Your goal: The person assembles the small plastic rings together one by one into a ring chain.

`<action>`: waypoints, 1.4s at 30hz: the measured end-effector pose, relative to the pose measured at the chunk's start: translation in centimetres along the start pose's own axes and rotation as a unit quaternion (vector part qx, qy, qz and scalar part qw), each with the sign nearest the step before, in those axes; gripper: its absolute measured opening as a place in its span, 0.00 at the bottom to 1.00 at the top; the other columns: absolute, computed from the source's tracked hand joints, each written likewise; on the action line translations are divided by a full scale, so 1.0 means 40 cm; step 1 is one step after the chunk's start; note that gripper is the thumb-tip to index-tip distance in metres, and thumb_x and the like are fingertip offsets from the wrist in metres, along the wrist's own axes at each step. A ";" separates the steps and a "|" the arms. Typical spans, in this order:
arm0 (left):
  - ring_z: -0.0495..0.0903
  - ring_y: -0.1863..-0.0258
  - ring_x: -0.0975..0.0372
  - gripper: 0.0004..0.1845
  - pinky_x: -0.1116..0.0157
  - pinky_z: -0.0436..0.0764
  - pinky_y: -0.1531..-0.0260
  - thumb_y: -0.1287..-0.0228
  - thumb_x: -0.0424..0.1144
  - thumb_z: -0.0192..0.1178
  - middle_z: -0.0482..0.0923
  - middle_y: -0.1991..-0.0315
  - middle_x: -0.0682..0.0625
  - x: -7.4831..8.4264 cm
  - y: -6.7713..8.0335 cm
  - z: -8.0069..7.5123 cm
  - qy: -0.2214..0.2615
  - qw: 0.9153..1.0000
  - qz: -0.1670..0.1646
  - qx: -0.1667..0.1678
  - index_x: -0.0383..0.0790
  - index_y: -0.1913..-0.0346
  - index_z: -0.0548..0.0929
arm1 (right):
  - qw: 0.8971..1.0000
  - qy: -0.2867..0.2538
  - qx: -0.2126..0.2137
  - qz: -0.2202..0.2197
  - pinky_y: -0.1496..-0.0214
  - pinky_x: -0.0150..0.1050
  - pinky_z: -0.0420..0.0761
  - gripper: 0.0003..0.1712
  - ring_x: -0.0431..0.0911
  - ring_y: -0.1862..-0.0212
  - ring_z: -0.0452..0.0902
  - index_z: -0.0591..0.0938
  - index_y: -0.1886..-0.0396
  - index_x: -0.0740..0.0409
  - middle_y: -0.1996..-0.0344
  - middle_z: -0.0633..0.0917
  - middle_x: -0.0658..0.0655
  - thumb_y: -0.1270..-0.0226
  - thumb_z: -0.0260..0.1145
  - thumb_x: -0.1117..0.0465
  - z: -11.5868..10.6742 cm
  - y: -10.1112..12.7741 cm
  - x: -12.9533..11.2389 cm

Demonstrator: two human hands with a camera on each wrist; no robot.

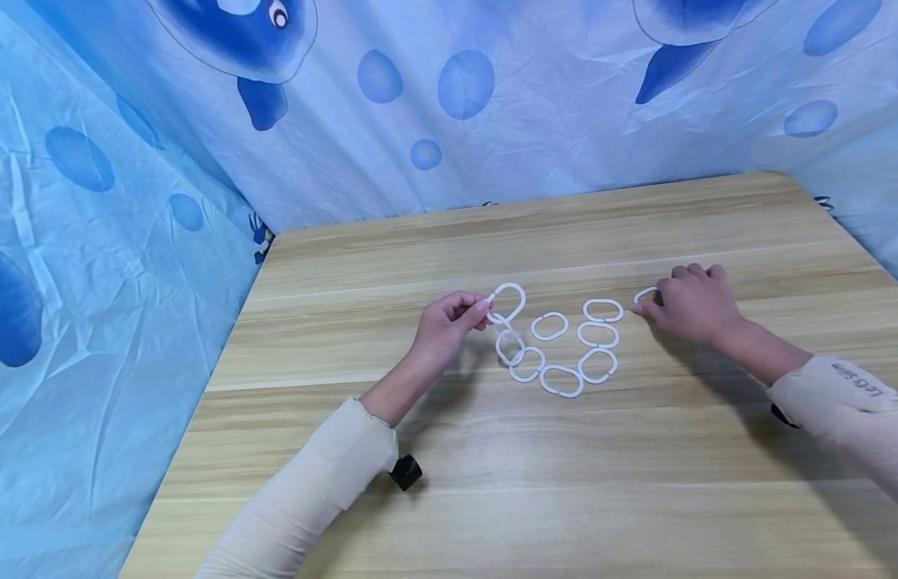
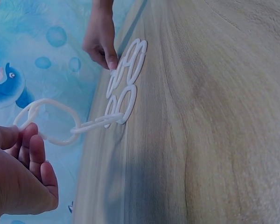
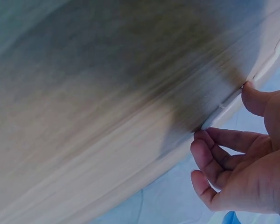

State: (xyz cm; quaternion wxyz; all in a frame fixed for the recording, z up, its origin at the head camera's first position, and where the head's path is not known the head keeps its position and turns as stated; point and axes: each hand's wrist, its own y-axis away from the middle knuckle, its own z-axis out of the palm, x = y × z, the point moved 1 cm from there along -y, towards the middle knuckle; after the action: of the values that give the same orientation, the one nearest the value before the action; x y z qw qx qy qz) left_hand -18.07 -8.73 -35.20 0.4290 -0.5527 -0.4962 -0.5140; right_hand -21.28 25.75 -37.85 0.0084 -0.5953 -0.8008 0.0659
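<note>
The left hand (image 1: 449,326) is pinching the top ring (image 1: 508,303) of a chain of white plastic rings (image 1: 557,354) between thumb and fingertips, lifting that end just off the surface (image 1: 492,466) while the remaining links are lying flat near the middle, a little toward the far edge. In the left wrist view the lifted ring (image 2: 49,121) is hanging in the air beside the curled fingers (image 2: 35,154), with the next link trailing down to the rings still resting on the wood. The chain is curving from the raised end down and round toward the right, its last links lying close to the right hand (image 1: 690,305). That hand is resting on the surface with fingers bent, its fingertips touching a single loose white ring (image 1: 645,294) that is lying apart from the chain, toward the right edge; whether it is actually gripping the ring cannot be told, since the right wrist view is blurred and is showing only the fingers (image 3: 214,156) against the wood. Blue printed sheeting (image 1: 130,241) is hanging behind the far and left edges.
</note>
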 end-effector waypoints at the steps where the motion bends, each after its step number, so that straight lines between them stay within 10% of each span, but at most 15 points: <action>1: 0.78 0.70 0.65 0.13 0.60 0.80 0.55 0.33 0.34 0.59 0.80 0.71 0.51 0.000 0.000 0.000 0.000 1.000 0.001 0.001 0.23 0.55 0.80 | 1.000 -0.001 0.001 0.000 0.62 0.59 0.66 0.26 0.61 0.67 0.74 0.78 0.82 0.60 0.75 0.77 0.63 0.37 0.64 0.43 0.000 0.000 -0.001; 25: 0.78 0.70 0.65 0.12 0.58 0.79 0.53 0.33 0.35 0.59 0.80 0.70 0.50 -0.002 0.000 0.001 -0.009 1.000 -0.007 0.002 0.25 0.56 0.81 | 0.995 -0.077 0.069 -0.007 0.61 0.57 0.66 0.24 0.56 0.65 0.75 0.80 0.71 0.61 0.71 0.82 0.59 0.50 0.69 0.43 -0.031 -0.014 -0.015; 34: 0.77 0.70 0.64 0.13 0.46 0.74 0.48 0.33 0.35 0.60 0.80 0.71 0.51 -0.006 0.002 0.004 -0.004 1.000 -0.007 -0.008 0.25 0.56 0.81 | 0.956 -0.260 0.123 -0.063 0.60 0.42 0.66 0.20 0.50 0.63 0.72 0.81 0.60 0.64 0.66 0.80 0.59 0.50 0.74 0.56 -0.065 -0.037 -0.058; 42: 0.77 0.70 0.65 0.13 0.47 0.75 0.47 0.33 0.35 0.59 0.79 0.71 0.52 -0.003 0.002 0.007 -0.002 1.000 -0.007 -0.013 0.25 0.55 0.80 | 0.933 -0.349 0.078 -0.034 0.58 0.39 0.66 0.21 0.46 0.59 0.69 0.81 0.56 0.62 0.61 0.80 0.58 0.46 0.74 0.56 -0.063 -0.044 -0.091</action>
State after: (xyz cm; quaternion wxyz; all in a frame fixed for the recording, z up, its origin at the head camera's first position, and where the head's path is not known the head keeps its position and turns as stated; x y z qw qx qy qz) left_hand -17.94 -8.47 -35.34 0.4172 -0.5561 -0.4942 -0.5220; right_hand -21.65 22.03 -34.91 -0.2227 -0.5049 -0.7653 0.3314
